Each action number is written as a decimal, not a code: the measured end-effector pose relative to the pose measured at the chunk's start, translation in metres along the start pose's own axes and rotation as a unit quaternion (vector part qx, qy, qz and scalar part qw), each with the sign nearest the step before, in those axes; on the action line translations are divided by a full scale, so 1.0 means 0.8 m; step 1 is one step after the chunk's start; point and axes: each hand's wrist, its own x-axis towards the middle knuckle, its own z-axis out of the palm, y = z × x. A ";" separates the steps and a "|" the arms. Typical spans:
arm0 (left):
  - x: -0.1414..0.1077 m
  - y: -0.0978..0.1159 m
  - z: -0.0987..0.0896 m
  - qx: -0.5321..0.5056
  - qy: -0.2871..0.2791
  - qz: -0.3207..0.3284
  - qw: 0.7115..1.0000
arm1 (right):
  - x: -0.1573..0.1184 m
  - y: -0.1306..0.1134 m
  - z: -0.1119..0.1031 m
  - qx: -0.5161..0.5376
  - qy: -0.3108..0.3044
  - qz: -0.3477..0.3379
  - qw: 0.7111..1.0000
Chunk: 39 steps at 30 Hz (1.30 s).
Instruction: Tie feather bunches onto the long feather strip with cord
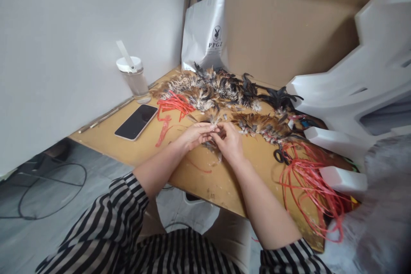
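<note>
My left hand point(201, 133) and my right hand point(230, 140) meet over the front middle of the table, fingers pinched together. Between them is a small bunch of brown and grey feathers point(213, 116), its tips showing beyond my fingers and some fluff below. My fingers cover most of the bunch. Just past my hands lies a large heap of brown and black feathers point(221, 85). Rows of tied brown feathers point(263, 125) rest to the right of my right hand. Red plastic strips point(176, 103) are piled beyond my left hand.
A phone point(136, 122) and a lidded cup point(135, 79) stand at the left of the wooden table point(221, 188). Black-handled scissors point(281, 156) lie beside long red strands point(308, 175) hanging over the right edge. A silver bag point(204, 30) leans at the back; white foam pieces point(340, 90) crowd the right.
</note>
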 end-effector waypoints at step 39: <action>-0.007 0.000 0.015 0.260 -0.014 0.125 0.957 | 0.005 0.003 -0.008 0.266 0.028 0.183 0.946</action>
